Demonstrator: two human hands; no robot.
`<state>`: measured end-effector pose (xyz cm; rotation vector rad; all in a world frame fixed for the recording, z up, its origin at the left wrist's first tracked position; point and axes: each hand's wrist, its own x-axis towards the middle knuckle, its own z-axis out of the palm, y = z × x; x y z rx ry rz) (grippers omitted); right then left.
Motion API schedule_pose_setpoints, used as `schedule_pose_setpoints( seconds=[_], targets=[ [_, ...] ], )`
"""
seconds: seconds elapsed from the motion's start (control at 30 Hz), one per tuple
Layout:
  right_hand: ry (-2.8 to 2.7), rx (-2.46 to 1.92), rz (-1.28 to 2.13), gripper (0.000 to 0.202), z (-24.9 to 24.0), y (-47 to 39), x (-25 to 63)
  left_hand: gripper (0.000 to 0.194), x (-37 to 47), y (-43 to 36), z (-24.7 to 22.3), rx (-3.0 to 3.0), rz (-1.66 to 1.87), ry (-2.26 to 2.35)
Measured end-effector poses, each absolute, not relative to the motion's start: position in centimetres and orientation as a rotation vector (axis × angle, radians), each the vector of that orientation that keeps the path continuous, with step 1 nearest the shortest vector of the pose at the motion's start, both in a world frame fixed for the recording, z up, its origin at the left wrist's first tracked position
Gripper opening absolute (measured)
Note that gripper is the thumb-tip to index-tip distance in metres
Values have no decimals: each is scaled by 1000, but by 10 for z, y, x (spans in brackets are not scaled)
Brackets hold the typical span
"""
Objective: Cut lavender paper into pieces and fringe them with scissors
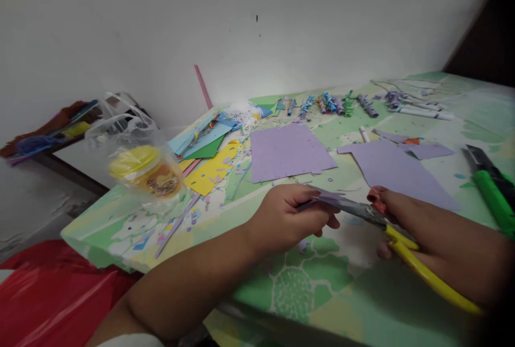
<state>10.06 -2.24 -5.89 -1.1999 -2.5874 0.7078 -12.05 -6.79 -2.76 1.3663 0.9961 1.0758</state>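
Above the front of the table, my left hand [281, 215] pinches a small piece of purple paper [330, 197] between thumb and fingers. My right hand [418, 218] grips a pair of scissors [426, 274] with yellow handles, its blades pointing left. The blade tips reach the paper at my left fingers; whether they are cutting into it I cannot tell. A small reddish-orange rolled piece [377, 199] sits at my right thumb. Just beyond my hands lie a purple sheet [292, 151] and a cut purple sheet [398, 170].
Rolled paper tubes [330, 103] line the back, near white string [243, 115]. Colored sheets [213, 171] and paper scraps lie left, beside a bagged yellow-lidded tub [142, 172]. A green box cutter [493, 199] is at right. A red plastic bag [60, 298] hangs below the table edge.
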Motion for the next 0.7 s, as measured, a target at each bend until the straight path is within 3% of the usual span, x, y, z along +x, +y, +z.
schedule_pose_setpoints(
  seconds=[0.37, 0.7],
  targets=[
    [-2619, -1201, 641, 41, -65, -13, 110, 8, -124, -66, -27, 1289, 963, 932],
    [-2621, -1190, 710, 49, -73, -7, 115, 8, -121, -63, -33, 1300, 1192, 940]
  ],
)
